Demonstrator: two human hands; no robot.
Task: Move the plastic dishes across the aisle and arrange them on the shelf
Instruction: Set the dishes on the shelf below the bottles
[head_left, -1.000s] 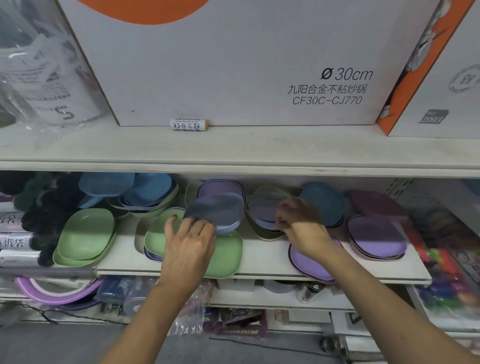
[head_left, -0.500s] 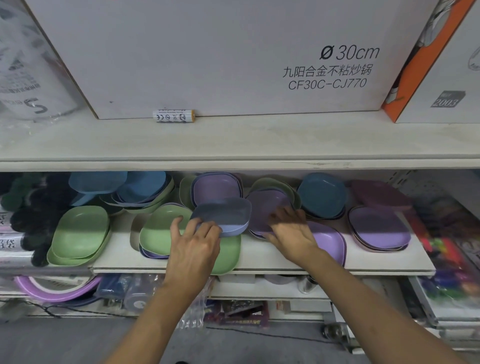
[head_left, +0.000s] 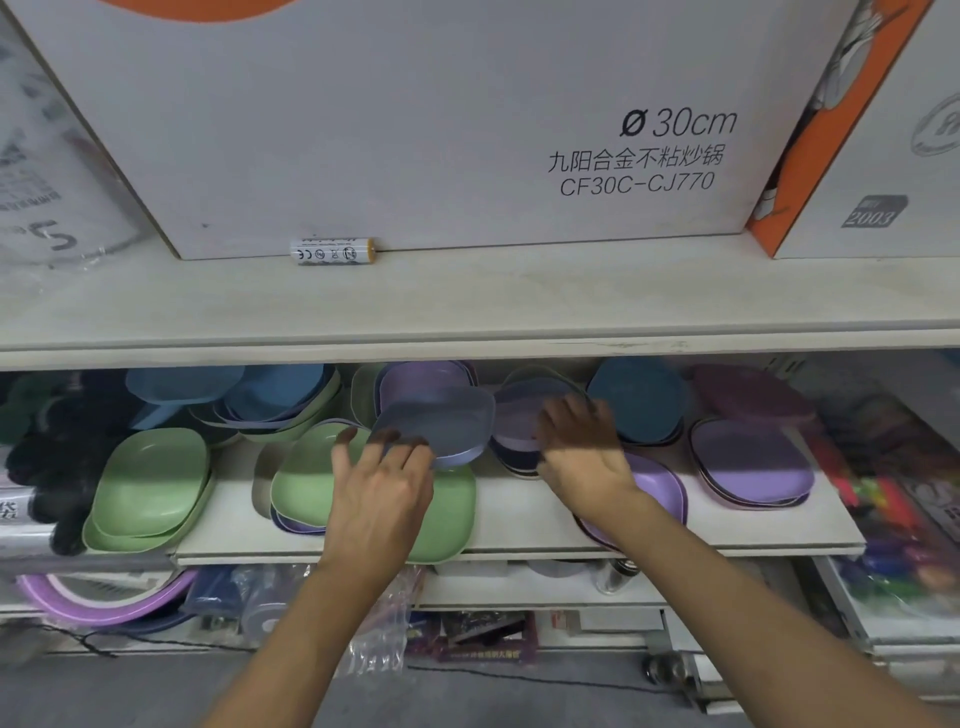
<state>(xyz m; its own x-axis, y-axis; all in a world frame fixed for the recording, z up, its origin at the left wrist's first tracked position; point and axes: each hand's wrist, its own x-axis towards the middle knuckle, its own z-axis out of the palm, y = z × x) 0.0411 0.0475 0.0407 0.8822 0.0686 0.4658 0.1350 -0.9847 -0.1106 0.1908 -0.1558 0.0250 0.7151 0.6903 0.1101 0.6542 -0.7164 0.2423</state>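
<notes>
Arranging step. Left hand (head_left: 382, 491), fingers spread, touches the grey-blue dish (head_left: 441, 421) mid-shelf; right hand (head_left: 582, 449), fingers splayed, rests on the purple stack (head_left: 519, 426) beside it. Next, probably: seat both squarely, clear of the shelf's (head_left: 519, 525) front edge.

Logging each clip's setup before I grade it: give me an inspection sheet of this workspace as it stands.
Surface: pale shelf board, plates spread along it.
Job's things: grey-blue dish tilted on a green plate; green stack at left; purple stack at right; teal plate behind.
Clutter: battery on the upper shelf, touching a white carton.
Grippers: left hand open, fingertips at the grey-blue dish's rim; right hand open, fingers over a lilac plate, blurred.
Cables: black cable on the floor.
Surroundings: plastic-wrapped goods below; colourful packets at right.
</notes>
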